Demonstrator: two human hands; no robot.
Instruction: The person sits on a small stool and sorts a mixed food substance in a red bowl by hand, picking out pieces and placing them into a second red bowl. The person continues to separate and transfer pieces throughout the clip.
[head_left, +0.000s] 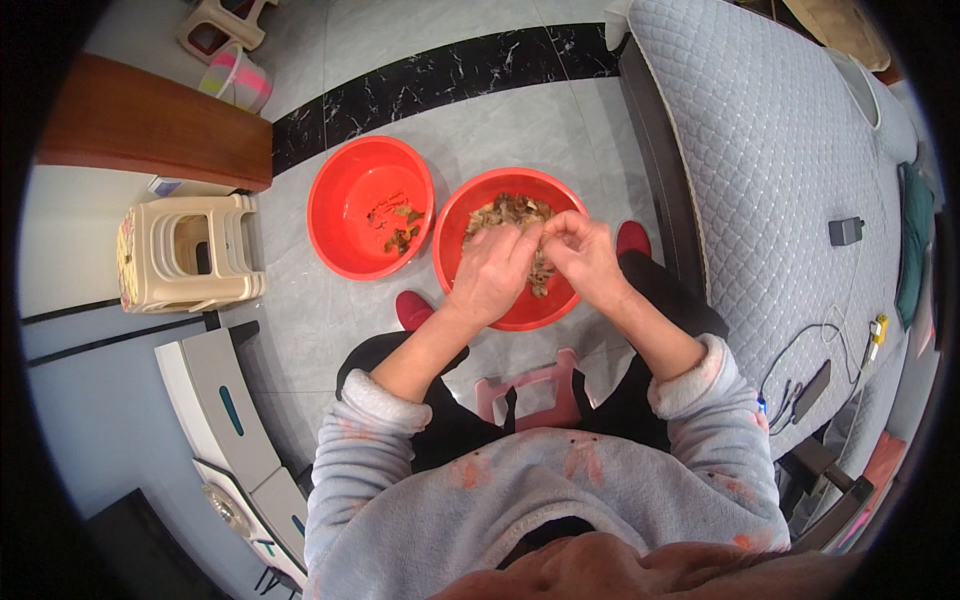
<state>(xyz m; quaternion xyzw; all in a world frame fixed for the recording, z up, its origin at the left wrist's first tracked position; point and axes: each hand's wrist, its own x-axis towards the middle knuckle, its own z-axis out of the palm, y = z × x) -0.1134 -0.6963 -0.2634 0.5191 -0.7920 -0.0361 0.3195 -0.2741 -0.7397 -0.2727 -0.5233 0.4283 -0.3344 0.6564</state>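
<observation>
Over a red plastic basin (450, 276) on the floor, my left hand (489, 268) and my right hand (583, 253) meet at the fingertips. They pinch a small brownish piece between them, mostly hidden by the fingers. Below the hands lies a heap of wet-looking tan and brown pieces (517, 208), perhaps mushrooms; my hands cover part of it. To the left, a second red plastic basin (341, 202) holds a few dark brown and yellowish scraps (403, 238) at its lower right side.
A pink plastic stool (566, 379) stands between my legs. On the left are stacked beige stools (154, 262), a drawer cabinet (225, 397) and a bucket (238, 79). A bed with a grey quilted cover (757, 165) runs along the right, bearing cables (814, 330) and a black box (846, 231).
</observation>
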